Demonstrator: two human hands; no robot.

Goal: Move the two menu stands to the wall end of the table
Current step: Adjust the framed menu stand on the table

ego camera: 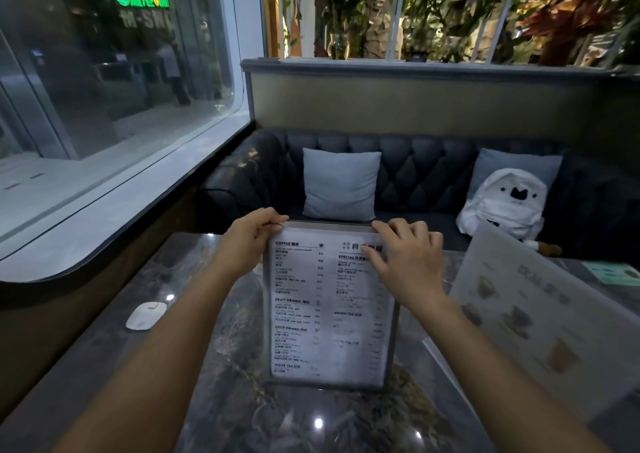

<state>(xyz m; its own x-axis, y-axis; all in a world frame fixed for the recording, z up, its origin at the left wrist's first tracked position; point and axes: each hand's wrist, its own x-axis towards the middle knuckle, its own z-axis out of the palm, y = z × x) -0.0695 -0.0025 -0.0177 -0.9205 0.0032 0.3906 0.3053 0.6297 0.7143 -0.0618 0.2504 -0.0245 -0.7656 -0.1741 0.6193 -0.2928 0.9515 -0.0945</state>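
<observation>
A clear upright menu stand with a black-and-white drinks list stands in the middle of the dark marble table. My left hand pinches its top left corner. My right hand grips its top right corner, fingers over the front of the sheet. A second menu stand, with pictures of drinks, leans tilted at the right side of the table, touched by neither hand.
A small white oval object lies on the table at the left, near the window sill. Behind the table is a dark tufted sofa with two grey cushions and a white plush toy. A green card lies far right.
</observation>
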